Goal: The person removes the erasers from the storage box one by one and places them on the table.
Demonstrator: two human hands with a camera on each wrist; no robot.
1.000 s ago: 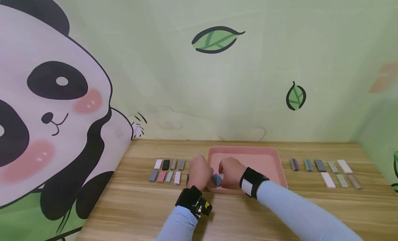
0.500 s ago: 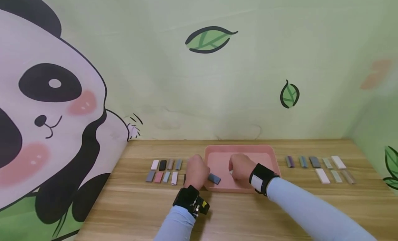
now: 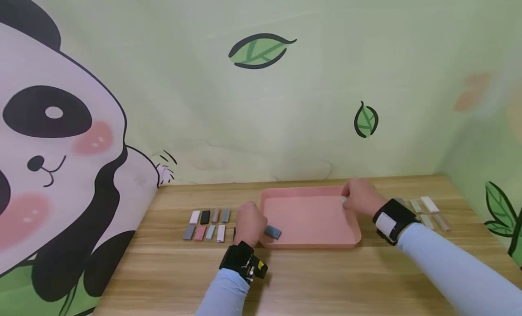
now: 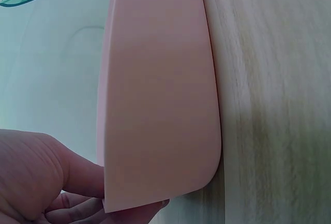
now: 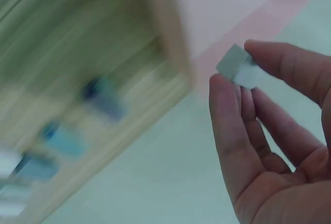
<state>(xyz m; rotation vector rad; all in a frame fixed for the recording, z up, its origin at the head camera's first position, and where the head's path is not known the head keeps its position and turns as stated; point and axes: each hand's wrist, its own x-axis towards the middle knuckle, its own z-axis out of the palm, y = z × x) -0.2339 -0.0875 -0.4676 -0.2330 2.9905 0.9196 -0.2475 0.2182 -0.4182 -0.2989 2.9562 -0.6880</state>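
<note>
A shallow pink tray (image 3: pixel 310 218) lies on the wooden table. My left hand (image 3: pixel 250 223) grips its left end; in the left wrist view the thumb of that hand (image 4: pixel 41 177) is on the tray (image 4: pixel 160 89) rim, with fingers below. Inside the tray, near its left end, rests a blue-grey block (image 3: pixel 273 232). Over the tray's back right corner, my right hand (image 3: pixel 364 197) pinches a small pale grey-and-white block (image 5: pixel 240 68) between thumb and fingertips. From the head view, the fingers hide most of that block.
Two rows of small blocks (image 3: pixel 200 233) in several colours lie left of the tray. More blocks (image 3: pixel 429 204) lie to the right, partly hidden by my right wrist; blurred purple (image 5: pixel 103 100) and blue (image 5: pixel 64 138) ones show in the right wrist view. A printed cloth stands behind the table.
My right hand has moved right across the tray, carrying the pale block, from beside the blue-grey block to the back right corner. My left hand keeps its hold on the tray.
</note>
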